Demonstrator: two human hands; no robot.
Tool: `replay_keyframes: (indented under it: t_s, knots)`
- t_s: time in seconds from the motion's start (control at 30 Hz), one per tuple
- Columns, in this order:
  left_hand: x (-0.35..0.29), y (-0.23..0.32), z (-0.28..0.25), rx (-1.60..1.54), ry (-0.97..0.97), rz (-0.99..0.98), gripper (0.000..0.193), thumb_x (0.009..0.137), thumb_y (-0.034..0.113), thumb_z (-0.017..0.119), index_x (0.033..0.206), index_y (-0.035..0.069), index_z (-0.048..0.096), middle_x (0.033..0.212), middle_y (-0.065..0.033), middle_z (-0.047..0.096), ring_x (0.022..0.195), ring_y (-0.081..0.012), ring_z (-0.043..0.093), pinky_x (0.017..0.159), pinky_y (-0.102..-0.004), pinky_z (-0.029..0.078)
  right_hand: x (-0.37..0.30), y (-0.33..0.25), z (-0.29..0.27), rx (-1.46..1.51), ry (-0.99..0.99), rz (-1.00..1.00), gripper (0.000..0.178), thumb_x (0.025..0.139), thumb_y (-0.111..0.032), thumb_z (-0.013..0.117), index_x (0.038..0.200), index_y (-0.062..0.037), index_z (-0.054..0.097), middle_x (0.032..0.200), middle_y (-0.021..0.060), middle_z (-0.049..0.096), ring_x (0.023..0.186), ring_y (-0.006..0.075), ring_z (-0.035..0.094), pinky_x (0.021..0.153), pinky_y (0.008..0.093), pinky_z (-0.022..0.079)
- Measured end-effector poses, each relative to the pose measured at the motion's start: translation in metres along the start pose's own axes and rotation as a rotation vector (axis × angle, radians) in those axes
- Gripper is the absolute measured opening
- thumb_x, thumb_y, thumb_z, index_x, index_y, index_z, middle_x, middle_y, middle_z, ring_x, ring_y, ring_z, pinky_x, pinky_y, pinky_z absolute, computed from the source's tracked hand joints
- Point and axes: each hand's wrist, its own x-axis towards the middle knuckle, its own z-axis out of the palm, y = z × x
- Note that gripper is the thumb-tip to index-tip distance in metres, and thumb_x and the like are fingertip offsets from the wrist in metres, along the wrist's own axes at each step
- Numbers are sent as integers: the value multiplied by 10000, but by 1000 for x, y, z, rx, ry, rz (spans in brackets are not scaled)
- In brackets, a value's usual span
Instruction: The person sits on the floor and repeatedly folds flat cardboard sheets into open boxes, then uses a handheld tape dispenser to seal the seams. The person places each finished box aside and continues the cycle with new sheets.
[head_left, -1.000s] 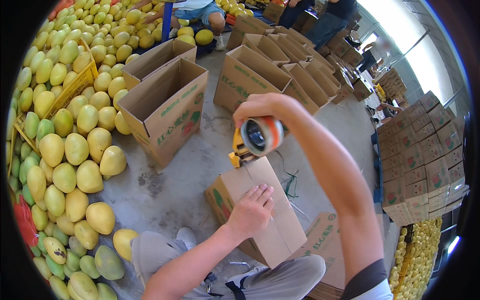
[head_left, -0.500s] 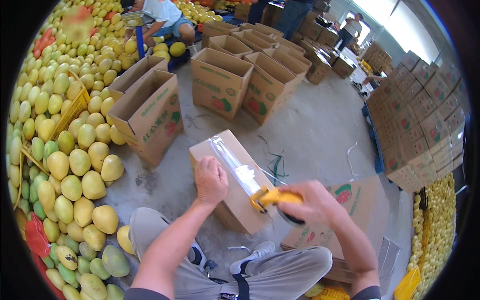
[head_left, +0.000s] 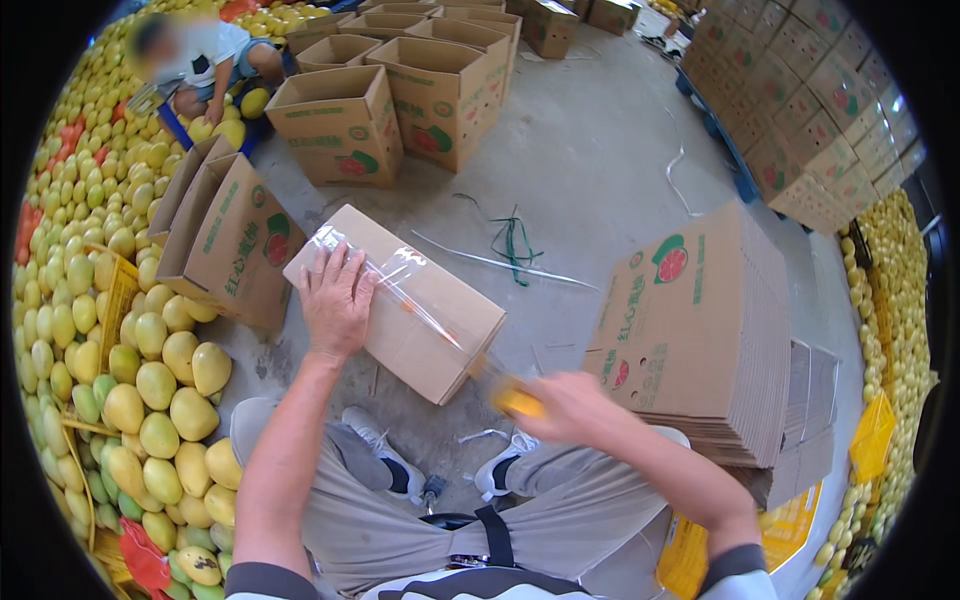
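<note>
A brown cardboard carton (head_left: 455, 290) lies on the floor before my knees. Clear packing tape (head_left: 425, 318) runs along its top seam. My left hand (head_left: 335, 300) rests flat on the carton's far left end, fingers spread over the tape. In my right hand (head_left: 572, 405) is a yellow tape dispenser (head_left: 520, 402), blurred by motion, just off the carton's near right edge. Tape appears to stretch from that edge to the dispenser. My fingers partly hide its handle.
Flattened cartons (head_left: 690, 320) are stacked at right. Open cartons (head_left: 335, 130) stand ahead, others (head_left: 235, 240) at left beside heaped yellow-green pomelos (head_left: 155, 385). Green string (head_left: 515, 245) lies on the floor. A person (head_left: 215, 65) crouches far left. Packed cartons (head_left: 800, 110) rise at far right.
My left hand has gone from a closed fist to lying flat on the carton's far end. The dispenser has passed from the carton's top to beyond its near edge. The view has shifted.
</note>
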Motion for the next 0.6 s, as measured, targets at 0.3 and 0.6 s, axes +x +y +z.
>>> replay_keyframes:
  t_s: [0.3, 0.6]
  knots:
    - [11, 25, -27, 194, -302, -20, 885, 897, 716, 569, 1534, 106, 493, 1650, -167, 357, 1525, -406, 296, 1226, -632, 156, 114, 9, 100, 98, -88, 323, 404, 715, -383, 724, 968, -72, 776, 974, 185, 761, 975, 370, 730, 833, 471, 595]
    - [-56, 129, -15, -141, -416, 461, 685, 973, 466, 579, 1457, -17, 534, 1619, -186, 400, 1524, -377, 319, 1245, -613, 170, 116, 45, 130, 130, 31, 128, 587, 784, -436, 754, 1292, -164, 644, 1274, 181, 667, 1155, 387, 655, 944, 492, 545]
